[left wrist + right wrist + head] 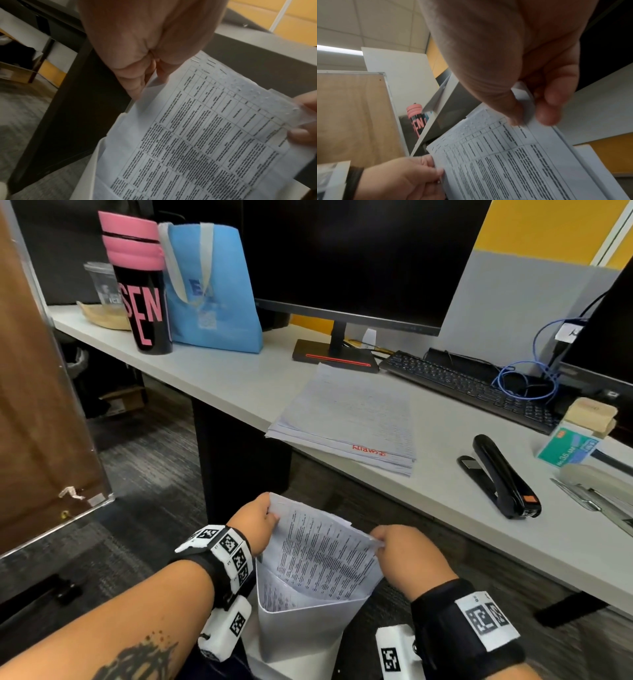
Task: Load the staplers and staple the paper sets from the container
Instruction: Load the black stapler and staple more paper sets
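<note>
Below the desk edge, both hands hold a printed paper set (322, 553) (197, 142) (513, 162) half out of a white container (298, 635). My left hand (262, 520) (147, 81) pinches its top left corner. At the top right corner my right hand (387, 542) (527, 112) pinches the sheets between thumb and fingers. More printed sheets stay inside the container. On the desk lie a stack of papers (349, 419), a black stapler (500, 474), a grey stapler (603, 491) at the right edge, and a green staple box (567, 448).
The white desk (239, 385) also carries a monitor (346, 258), keyboard (472, 385), blue cable (534, 378), blue bag (209, 289) and pink-and-black tumbler (140, 285). A brown partition (37, 405) stands left. A dark desk leg (239, 453) is just beyond the container.
</note>
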Tool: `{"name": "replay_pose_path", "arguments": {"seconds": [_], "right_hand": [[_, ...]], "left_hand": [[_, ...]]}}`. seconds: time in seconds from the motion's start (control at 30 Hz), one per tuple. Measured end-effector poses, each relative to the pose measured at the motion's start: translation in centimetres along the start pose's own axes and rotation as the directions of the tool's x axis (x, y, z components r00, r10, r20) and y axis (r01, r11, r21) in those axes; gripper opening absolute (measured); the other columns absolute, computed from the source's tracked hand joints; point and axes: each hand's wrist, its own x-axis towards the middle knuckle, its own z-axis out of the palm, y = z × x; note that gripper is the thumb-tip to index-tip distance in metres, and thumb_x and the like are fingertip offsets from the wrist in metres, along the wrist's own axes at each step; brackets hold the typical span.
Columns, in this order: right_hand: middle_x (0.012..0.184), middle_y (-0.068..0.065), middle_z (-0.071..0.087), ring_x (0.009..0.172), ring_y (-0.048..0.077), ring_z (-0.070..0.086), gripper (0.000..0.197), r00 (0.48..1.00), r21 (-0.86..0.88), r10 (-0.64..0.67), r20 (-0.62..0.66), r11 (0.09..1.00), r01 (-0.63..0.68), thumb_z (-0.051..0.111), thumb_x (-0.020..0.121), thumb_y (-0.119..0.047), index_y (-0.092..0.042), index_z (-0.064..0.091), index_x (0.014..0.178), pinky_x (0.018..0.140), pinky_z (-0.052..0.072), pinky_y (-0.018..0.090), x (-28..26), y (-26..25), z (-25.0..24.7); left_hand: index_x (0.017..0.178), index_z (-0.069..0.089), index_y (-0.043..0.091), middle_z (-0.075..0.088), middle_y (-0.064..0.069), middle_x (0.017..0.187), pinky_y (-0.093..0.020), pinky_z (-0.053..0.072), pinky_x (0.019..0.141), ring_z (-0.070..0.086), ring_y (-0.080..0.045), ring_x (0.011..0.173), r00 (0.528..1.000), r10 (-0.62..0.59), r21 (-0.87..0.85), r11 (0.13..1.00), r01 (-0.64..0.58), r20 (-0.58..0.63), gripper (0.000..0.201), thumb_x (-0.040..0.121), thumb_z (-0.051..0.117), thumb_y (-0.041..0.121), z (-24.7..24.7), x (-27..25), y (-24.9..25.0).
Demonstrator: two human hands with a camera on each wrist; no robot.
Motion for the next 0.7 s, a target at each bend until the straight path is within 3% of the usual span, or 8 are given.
{"name": "replay_pose_path", "arguments": {"seconds": [0.17,0.3,0.4,0.5,0.53,0.6,0.63,0.7], "right_hand": [[0.098,-0.009,0.066,0.086,0.009,0.061,0.024,1.000,0.084,0.013,-0.005,0.996,-0.013,0.048,0.096,-0.023,-0.035,0.062,0.111,0.073,0.049,0.023,0.7,-0.6,2.3],[0.103,-0.010,0.066,0.089,0.009,0.062,0.033,0.997,0.122,0.049,-0.056,0.992,-0.042,0.044,0.096,-0.021,-0.036,0.060,0.121,0.079,0.052,0.025,1.8,0.4,3.7],[0.114,-0.010,0.066,0.095,0.008,0.062,0.037,0.997,0.164,0.075,-0.011,0.984,-0.072,0.041,0.097,-0.026,-0.039,0.058,0.127,0.085,0.049,0.023,2.5,1.5,5.1],[0.119,-0.007,0.064,0.093,0.007,0.061,0.040,0.993,0.198,0.066,0.099,0.977,-0.085,0.038,0.099,-0.025,-0.037,0.055,0.134,0.081,0.044,0.018,2.4,2.0,5.7],[0.125,-0.004,0.061,0.096,0.009,0.060,0.042,0.990,0.181,0.051,0.132,0.981,-0.075,0.036,0.100,-0.025,-0.037,0.050,0.137,0.084,0.043,0.018,2.2,1.9,5.6],[0.137,0.003,0.052,0.113,0.016,0.055,0.047,0.990,0.104,0.011,0.138,0.994,-0.026,0.037,0.100,-0.025,-0.038,0.036,0.146,0.098,0.042,0.024,2.0,1.5,5.1],[0.141,0.006,0.048,0.122,0.020,0.052,0.051,0.994,0.070,-0.003,0.105,0.998,-0.004,0.040,0.100,-0.026,-0.037,0.030,0.148,0.103,0.040,0.027,1.8,1.3,4.6],[0.141,0.005,0.046,0.127,0.018,0.048,0.054,0.998,0.094,-0.063,-0.026,0.993,0.065,0.047,0.098,-0.027,-0.036,0.030,0.149,0.105,0.038,0.027,1.2,0.2,2.7]], "left_hand": [[0.096,0.053,0.029,0.064,0.001,0.090,-0.031,0.049,0.075,0.063,-0.016,0.085,0.994,-0.008,-0.062,0.998,0.001,-0.105,0.009,0.094,0.059,0.022,-0.2,-0.5,-0.8],[0.094,0.061,0.035,0.065,0.006,0.088,-0.028,0.047,0.070,0.062,-0.012,0.080,0.986,0.071,-0.087,0.993,-0.085,-0.152,0.019,0.095,0.055,0.018,-0.3,-0.8,-0.4],[0.099,0.071,0.027,0.070,0.004,0.097,-0.032,0.051,0.085,0.064,-0.014,0.091,0.995,0.087,-0.010,0.996,-0.087,-0.043,0.025,0.098,0.050,0.013,0.4,-0.1,-0.8],[0.092,0.070,0.034,0.073,-0.001,0.099,-0.036,0.052,0.091,0.068,-0.019,0.092,0.993,-0.014,0.106,0.994,0.001,0.121,0.033,0.097,0.047,0.011,1.2,0.7,-2.2],[0.094,0.068,0.037,0.072,-0.001,0.104,-0.035,0.051,0.094,0.067,-0.019,0.096,0.989,-0.054,0.109,0.993,0.038,0.141,0.031,0.098,0.047,0.014,1.4,0.8,-2.5],[0.118,0.064,0.031,0.067,-0.003,0.122,-0.032,0.045,0.103,0.062,-0.019,0.112,0.984,-0.114,0.091,0.991,0.101,0.140,0.026,0.099,0.049,0.023,1.4,0.9,-2.7],[0.130,0.058,0.026,0.062,-0.005,0.130,-0.033,0.042,0.106,0.058,-0.020,0.118,0.984,-0.132,0.078,0.989,0.123,0.121,0.032,0.099,0.050,0.027,1.2,1.0,-2.5],[0.136,0.053,0.022,0.059,-0.008,0.132,-0.036,0.044,0.104,0.058,-0.024,0.118,0.991,-0.129,0.005,0.992,0.128,0.026,0.040,0.097,0.052,0.032,0.6,1.2,-1.6]]}}
